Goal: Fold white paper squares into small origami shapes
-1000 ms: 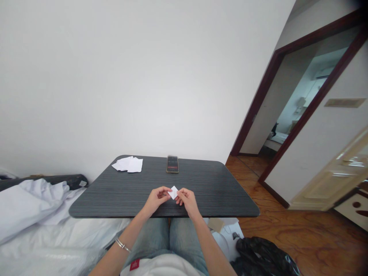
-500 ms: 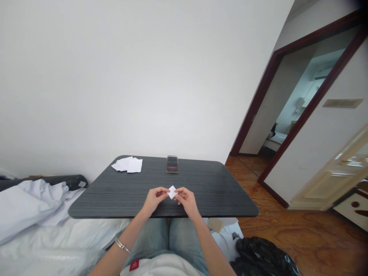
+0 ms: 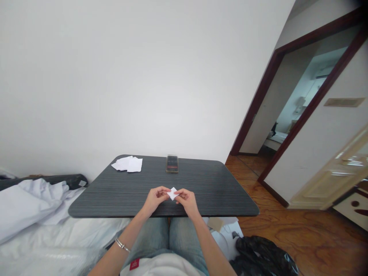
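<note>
A small folded piece of white paper (image 3: 173, 193), diamond-shaped from here, is held just above the near part of the dark table (image 3: 115, 195). My left hand (image 3: 155, 200) pinches its left corner between thumb and fingers. On the opposite side my right hand (image 3: 186, 201) grips the right corner, its thumb lying over the paper. Fine creases on the paper are too small to make out.
Several white paper sheets (image 3: 128, 164) lie in a pile at the table's far left. A phone (image 3: 172, 164) rests by the far edge, near the white wall. Black plastic bags (image 3: 263, 255) sit on the wooden floor at right; white cloth (image 3: 34, 203) lies at left.
The folded paper has turned slightly and shifted a touch downward between my fingers. Both hands keep their pinch on it, almost in the same place.
</note>
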`<action>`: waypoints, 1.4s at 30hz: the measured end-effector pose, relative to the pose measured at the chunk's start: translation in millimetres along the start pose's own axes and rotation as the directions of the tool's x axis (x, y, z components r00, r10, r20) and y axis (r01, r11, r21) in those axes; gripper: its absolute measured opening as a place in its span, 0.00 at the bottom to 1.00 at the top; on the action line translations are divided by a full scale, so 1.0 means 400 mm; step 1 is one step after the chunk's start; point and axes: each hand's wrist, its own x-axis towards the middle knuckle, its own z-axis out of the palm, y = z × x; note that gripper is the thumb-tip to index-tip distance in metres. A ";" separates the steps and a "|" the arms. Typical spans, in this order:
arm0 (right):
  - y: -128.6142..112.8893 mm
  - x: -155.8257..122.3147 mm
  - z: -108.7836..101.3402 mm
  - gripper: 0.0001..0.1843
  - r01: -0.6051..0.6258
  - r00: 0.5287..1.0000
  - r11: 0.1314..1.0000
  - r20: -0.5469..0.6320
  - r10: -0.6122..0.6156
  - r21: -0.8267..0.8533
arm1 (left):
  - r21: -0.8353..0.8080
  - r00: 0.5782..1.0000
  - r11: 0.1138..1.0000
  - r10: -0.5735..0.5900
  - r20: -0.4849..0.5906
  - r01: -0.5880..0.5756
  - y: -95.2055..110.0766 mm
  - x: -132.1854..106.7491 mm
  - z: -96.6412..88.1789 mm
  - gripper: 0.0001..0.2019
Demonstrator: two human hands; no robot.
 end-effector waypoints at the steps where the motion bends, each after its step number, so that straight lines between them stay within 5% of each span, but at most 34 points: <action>1: 0.001 0.000 0.000 0.07 -0.001 1.000 1.000 -0.011 0.001 -0.001 | -0.005 1.000 1.000 -0.001 0.003 0.001 0.000 0.000 0.000 0.10; 15: -0.003 0.002 0.004 0.07 -0.010 0.999 1.000 -0.036 0.010 -0.001 | -0.007 0.998 0.998 -0.060 0.000 0.060 -0.007 -0.001 0.004 0.08; 25: 0.002 0.007 -0.002 0.06 0.034 0.998 0.998 -0.052 -0.036 -0.052 | 0.091 1.000 0.996 0.017 -0.021 -0.015 0.001 0.002 0.006 0.08; 42: 0.001 0.004 0.009 0.09 0.023 0.996 0.998 -0.085 -0.027 -0.051 | -0.026 0.999 0.999 0.037 0.026 -0.036 -0.008 0.004 0.006 0.10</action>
